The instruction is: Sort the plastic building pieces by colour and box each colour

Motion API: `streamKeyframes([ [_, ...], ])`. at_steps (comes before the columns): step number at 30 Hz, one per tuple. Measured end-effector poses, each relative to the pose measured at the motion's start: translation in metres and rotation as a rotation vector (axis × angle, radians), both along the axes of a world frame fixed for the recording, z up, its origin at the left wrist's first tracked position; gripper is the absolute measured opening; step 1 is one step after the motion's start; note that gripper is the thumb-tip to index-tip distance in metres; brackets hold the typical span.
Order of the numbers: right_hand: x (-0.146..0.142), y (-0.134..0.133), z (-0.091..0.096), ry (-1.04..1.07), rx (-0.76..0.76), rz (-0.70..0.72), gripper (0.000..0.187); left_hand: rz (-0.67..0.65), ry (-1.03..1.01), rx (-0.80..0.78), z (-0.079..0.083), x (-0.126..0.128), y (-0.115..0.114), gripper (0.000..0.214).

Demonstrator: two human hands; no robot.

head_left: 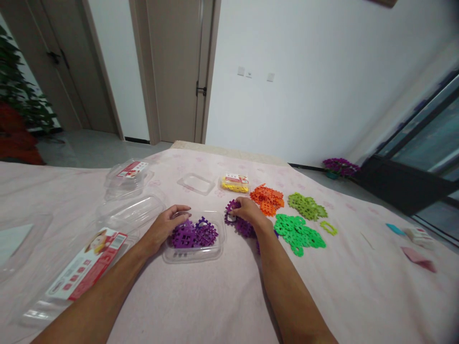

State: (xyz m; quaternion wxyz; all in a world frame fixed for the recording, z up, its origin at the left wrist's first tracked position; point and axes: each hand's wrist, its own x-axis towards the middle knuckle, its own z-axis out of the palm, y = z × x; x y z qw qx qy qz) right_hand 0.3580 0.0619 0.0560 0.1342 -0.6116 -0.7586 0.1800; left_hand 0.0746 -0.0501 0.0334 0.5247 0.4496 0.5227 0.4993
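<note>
A clear plastic container point(193, 255) sits in front of me, holding several purple interlocking plastic pieces point(195, 234). My left hand point(167, 227) rests at the container's left side, its fingers stretched over the rim and beside the purple pieces. Just right of the container, my right hand point(249, 212) has its fingers closed on a purple gear-shaped piece point(231, 208). More purple pieces point(245, 228) lie under that hand, partly hidden by the hand and forearm.
Orange pieces point(267, 199), olive-green pieces point(307, 206) and green pieces point(299, 233) lie in piles at right. A packed box of yellow pieces point(234, 184) and a clear lid point(196, 184) are farther back. Clear containers point(127, 179) and a labelled package point(88, 263) stand at left.
</note>
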Motion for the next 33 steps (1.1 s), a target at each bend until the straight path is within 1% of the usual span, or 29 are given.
streamKeyframes([
  [4,0.002,0.000,-0.005,0.085,-0.058,0.042,0.010,-0.120,-0.003,-0.031,0.009,-0.004,-0.005,0.067],
  [7,0.002,0.001,-0.004,0.131,-0.042,0.071,0.011,-0.178,0.022,-0.029,0.011,-0.008,-0.005,0.075],
  [10,-0.001,0.000,0.005,0.228,0.041,0.060,0.010,-0.207,0.051,-0.023,0.010,-0.009,-0.004,0.075],
  [12,-0.007,-0.005,0.015,0.398,0.046,0.062,0.009,-0.210,0.068,-0.020,0.010,-0.009,-0.003,0.073],
  [13,-0.011,-0.009,0.021,0.492,0.014,0.076,0.012,-0.213,0.074,-0.016,0.010,-0.009,-0.003,0.072],
  [15,-0.021,-0.021,0.034,0.640,-0.102,0.140,0.017,-0.222,0.084,-0.009,0.010,-0.009,-0.003,0.072],
  [18,-0.038,-0.041,0.051,0.710,-0.272,0.289,0.019,-0.255,0.095,-0.014,0.011,-0.010,-0.003,0.073],
  [20,-0.047,-0.053,0.058,0.666,-0.357,0.389,0.020,-0.270,0.106,-0.012,0.010,-0.010,-0.003,0.074],
  [21,-0.050,-0.057,0.060,0.614,-0.375,0.430,0.019,-0.273,0.114,-0.009,0.009,-0.010,-0.003,0.074],
  [22,-0.052,-0.059,0.061,0.545,-0.363,0.455,0.018,-0.273,0.122,-0.006,0.009,-0.011,-0.003,0.074],
  [23,-0.052,-0.060,0.062,0.467,-0.316,0.460,0.016,-0.275,0.129,-0.005,0.008,-0.011,-0.002,0.073],
  [26,-0.045,-0.056,0.061,0.262,-0.083,0.372,0.015,-0.281,0.133,-0.012,0.008,-0.011,-0.002,0.071],
  [27,-0.041,-0.052,0.060,0.211,-0.032,0.336,0.016,-0.283,0.133,-0.014,0.008,-0.010,-0.002,0.070],
  [30,-0.025,-0.041,0.055,0.048,0.000,0.221,0.021,-0.285,0.145,-0.012,0.008,-0.010,-0.002,0.069],
  [33,-0.013,-0.033,0.046,-0.153,-0.035,0.114,0.038,-0.285,0.186,0.009,0.009,-0.010,-0.001,0.067],
])
